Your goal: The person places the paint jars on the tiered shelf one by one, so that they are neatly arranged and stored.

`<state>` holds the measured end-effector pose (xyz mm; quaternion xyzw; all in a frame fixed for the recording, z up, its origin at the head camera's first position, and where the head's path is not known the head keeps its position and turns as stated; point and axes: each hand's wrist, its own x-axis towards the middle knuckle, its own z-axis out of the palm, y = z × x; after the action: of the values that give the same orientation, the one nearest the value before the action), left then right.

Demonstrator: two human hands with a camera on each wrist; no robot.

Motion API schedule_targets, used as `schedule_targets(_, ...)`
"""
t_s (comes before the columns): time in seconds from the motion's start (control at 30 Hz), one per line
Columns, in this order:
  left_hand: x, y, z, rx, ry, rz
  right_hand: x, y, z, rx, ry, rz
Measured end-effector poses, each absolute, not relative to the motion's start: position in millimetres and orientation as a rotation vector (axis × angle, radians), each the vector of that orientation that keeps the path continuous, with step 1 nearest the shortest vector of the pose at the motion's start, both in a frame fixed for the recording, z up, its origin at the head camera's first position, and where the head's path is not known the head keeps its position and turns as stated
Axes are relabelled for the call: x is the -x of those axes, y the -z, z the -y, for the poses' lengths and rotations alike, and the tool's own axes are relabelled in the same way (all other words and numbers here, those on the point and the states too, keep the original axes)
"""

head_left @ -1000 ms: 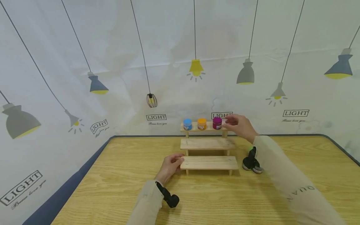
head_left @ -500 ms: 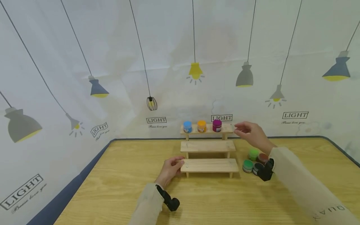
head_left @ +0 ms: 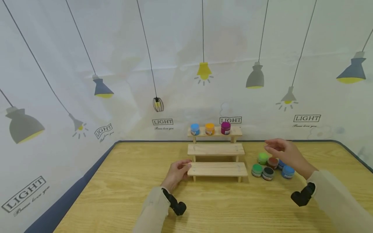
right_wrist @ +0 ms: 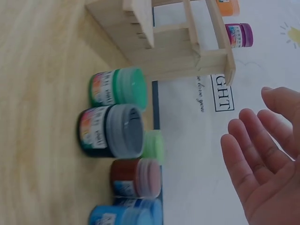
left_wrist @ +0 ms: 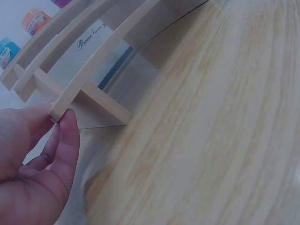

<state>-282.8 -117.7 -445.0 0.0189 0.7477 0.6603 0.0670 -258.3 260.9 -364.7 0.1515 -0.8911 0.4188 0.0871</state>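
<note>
A three-step wooden display stand (head_left: pixel 216 149) stands on the table. My left hand (head_left: pixel 175 174) pinches the left end of its lowest board (left_wrist: pixel 89 68) between thumb and fingers. On the top step sit a light blue paint jar (head_left: pixel 195 130), an orange paint jar (head_left: pixel 209 129) and a purple paint jar (head_left: pixel 225 128). To the right of the stand, my right hand (head_left: pixel 288 156) hovers over a cluster of paint jars. Its fingers are relaxed and nothing is in it. Below it are a lime green jar (head_left: pixel 263 158), a brown jar (head_left: pixel 272 163) and a black jar (right_wrist: pixel 112 131).
A green jar (head_left: pixel 257 170) sits at the cluster's left, and two blue jars at its right, the nearer blue jar (head_left: pixel 288 171) partly covering the other. Behind the table (head_left: pixel 122 187) hangs a white wall covering (head_left: pixel 177 81) printed with lamps, close behind the stand.
My right hand has moved away from the purple jar, right and toward me, to above the jar cluster, uncovering those jars. My left hand stays at the lowest board.
</note>
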Motion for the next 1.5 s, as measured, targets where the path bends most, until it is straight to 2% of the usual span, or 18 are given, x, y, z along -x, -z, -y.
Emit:
schedule_targets(0.37,283,444,116,-0.059,-1.986,-2.273,239,395,-277,-0.532,-1.267,2.698)
schedule_targets(0.6,283,446,116,-0.053,-1.978,-2.282,232,405,-275,-0.462,-1.253,2.784)
schedule_targets(1.5,284,444,117,-0.026,-1.966,-2.261,240,431,-271,-0.427,-1.228,2.821)
